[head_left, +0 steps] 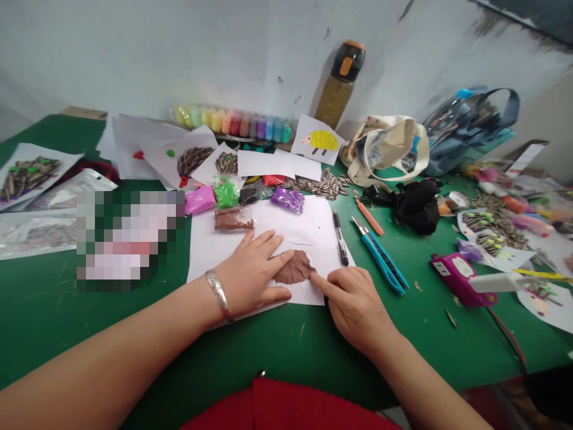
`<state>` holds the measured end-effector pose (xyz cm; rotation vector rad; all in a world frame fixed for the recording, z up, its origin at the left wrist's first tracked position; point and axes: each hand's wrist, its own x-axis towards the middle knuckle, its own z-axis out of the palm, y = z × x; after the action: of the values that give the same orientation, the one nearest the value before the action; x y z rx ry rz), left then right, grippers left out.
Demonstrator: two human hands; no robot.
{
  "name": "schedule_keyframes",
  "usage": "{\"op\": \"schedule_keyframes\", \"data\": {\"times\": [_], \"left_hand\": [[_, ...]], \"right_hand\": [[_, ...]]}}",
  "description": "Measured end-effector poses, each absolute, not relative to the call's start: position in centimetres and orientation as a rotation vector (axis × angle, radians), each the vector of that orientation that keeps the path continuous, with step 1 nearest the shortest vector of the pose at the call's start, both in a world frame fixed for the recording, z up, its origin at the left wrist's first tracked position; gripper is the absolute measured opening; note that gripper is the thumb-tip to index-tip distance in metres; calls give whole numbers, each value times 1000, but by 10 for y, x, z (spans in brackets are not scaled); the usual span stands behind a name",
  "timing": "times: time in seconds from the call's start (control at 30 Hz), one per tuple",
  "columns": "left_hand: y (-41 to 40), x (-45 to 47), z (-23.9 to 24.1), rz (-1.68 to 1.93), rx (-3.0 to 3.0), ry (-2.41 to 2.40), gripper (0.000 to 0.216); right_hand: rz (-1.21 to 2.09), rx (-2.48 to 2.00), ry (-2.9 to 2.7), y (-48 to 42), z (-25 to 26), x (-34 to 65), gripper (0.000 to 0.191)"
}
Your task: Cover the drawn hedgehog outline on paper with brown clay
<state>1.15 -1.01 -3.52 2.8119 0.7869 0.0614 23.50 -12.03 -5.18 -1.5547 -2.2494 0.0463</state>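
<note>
A: The brown clay patch (294, 268) lies flattened on the white sheet (313, 230), near the sheet's front edge and a little right of its middle — it looks like a ragged oval pressed thin against the paper.

B: So which step is this?

A: I judge it to be the spreading stage: the clay is already down and flat, and the edges are being worked toward a faint drawn outline on the sheet. The next move probably calls for small, light pushes along the rim, with the paper held so it does not slide.

B: And the hands?

A: The left hand (253, 276) lies palm down on the sheet, fingers spread and extended, the fingertips touching the clay's left edge; a silver bracelet (218, 292) sits at the wrist. The right hand (353, 304) rests at the sheet's front right corner, loosely curled, its index finger stretched out with the tip at the clay's right edge. Neither hand grips anything — both only press.

B: What is around?

A: A packet of brown clay (233, 219) lies on the sheet's back left part, a black pen (340, 237) along its right edge. Just off that edge, on the green table (54, 310), lies a blue utility knife (380, 257); beyond the sheet's back edge is a heap of sunflower seeds (323, 184).
</note>
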Motion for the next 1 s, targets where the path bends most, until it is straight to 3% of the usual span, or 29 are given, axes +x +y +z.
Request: {"op": "schedule_keyframes", "data": {"times": [1.0], "left_hand": [[-10,11,-37,93,2814,795,67]], "right_hand": [[92,-1553,-2306,-115,-55,227,41]]}}
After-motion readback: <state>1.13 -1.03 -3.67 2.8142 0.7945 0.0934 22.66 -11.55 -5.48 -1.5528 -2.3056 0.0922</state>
